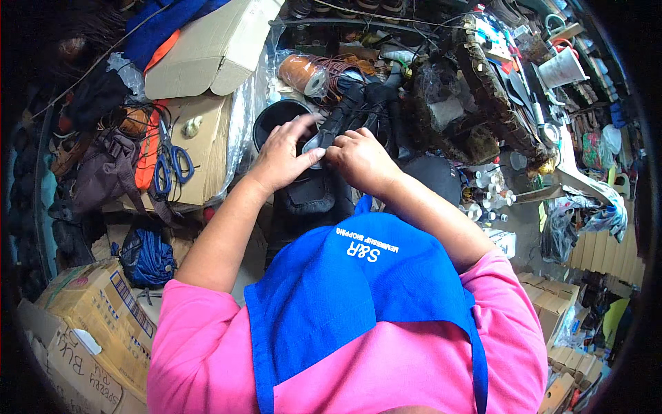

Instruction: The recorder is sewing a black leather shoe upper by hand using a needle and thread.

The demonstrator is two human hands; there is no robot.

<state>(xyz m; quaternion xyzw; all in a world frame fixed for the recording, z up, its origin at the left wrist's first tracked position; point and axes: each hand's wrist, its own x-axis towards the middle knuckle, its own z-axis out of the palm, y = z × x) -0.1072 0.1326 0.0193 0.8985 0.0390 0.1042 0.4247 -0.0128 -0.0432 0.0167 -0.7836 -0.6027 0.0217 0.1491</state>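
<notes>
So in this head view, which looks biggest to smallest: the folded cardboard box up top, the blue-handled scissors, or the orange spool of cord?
1. Folded cardboard box, clearly the largest.
2. Blue-handled scissors.
3. Orange spool of cord.
The scissors and spool look close; fisheye bending leaves their order unsure.

Even daylight falls across your cluttered workspace, brightest on the pink sleeves [207, 345] and blue apron [358, 290] near the lower edge, which read vivid and almost oversaturated, while the dark shoe [310, 193] under your hands sinks into soft shadow with little detail. The fisheye bends the cardboard boxes [96, 317] and the shelving at the right toward a black circular rim, where the corners go fully dark. Your view stays fairly sharp at centre, softening and smearing toward the edges, with no harsh glare.
</notes>
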